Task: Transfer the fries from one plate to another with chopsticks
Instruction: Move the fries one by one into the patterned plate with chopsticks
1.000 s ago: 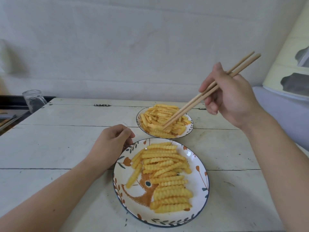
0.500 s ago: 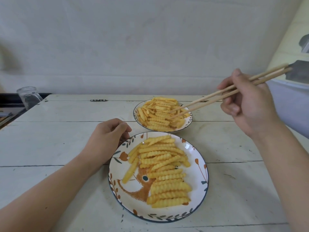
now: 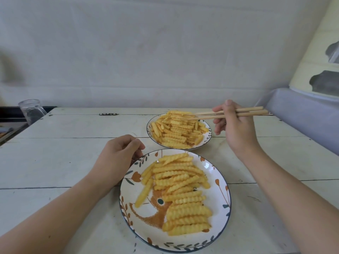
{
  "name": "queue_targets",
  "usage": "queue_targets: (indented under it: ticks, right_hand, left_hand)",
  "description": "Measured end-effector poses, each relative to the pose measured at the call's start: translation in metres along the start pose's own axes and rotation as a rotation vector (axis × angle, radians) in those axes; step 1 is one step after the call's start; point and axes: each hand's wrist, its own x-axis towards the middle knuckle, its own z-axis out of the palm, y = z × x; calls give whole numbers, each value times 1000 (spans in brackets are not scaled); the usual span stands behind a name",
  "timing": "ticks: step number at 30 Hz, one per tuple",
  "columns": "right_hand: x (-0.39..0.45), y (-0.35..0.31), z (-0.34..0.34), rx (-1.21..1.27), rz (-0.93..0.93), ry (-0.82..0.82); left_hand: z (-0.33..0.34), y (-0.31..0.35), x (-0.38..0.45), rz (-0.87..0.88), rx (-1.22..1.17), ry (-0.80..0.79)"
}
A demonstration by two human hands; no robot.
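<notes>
Looking down from the head view, a white plank table (image 3: 55,158) carries two plates of crinkle-cut fries. The near plate (image 3: 219,182), patterned with leaves and an orange animal, sits at the bottom centre with a pile of near fries (image 3: 181,195) spread across its middle and right side; one fry lies apart on its left, slanting down toward the rim. The far plate (image 3: 208,139) is smaller and stands just beyond it, heaped with far fries (image 3: 176,132).

The right hand (image 3: 236,127) is raised to the right of the far plate, its fingers and thumb curled round a pair of wooden chopsticks (image 3: 244,111). Both sticks lie nearly level, their butts pointing right and their tips reaching left over the top of the far heap. The tips are close together at the uppermost fries; whether they have hold of one cannot be told.

The left hand (image 3: 117,156) rests on the table at the upper left edge of the near plate, fingers curled loosely inward, the fingertips at the rim. It has hold of nothing that shows.

A clear glass (image 3: 32,110) stands at the table's far left corner. A pale wall (image 3: 146,52) rises behind the table.
</notes>
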Motion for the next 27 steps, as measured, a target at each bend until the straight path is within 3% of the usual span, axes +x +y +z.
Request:
queue_targets:
  ticks: [9,18,27]
  right_hand:
    - [-10,-2,11,-51,-45,-103]
    - [-4,-23,-4,39,-76,-1]
    - [-20,-11,16,-105,-38,-114]
  left_hand:
    - [-1,0,0,6,20,0]
    - [0,1,-1,4,11,8]
    - [0,-1,0,9,6,4]
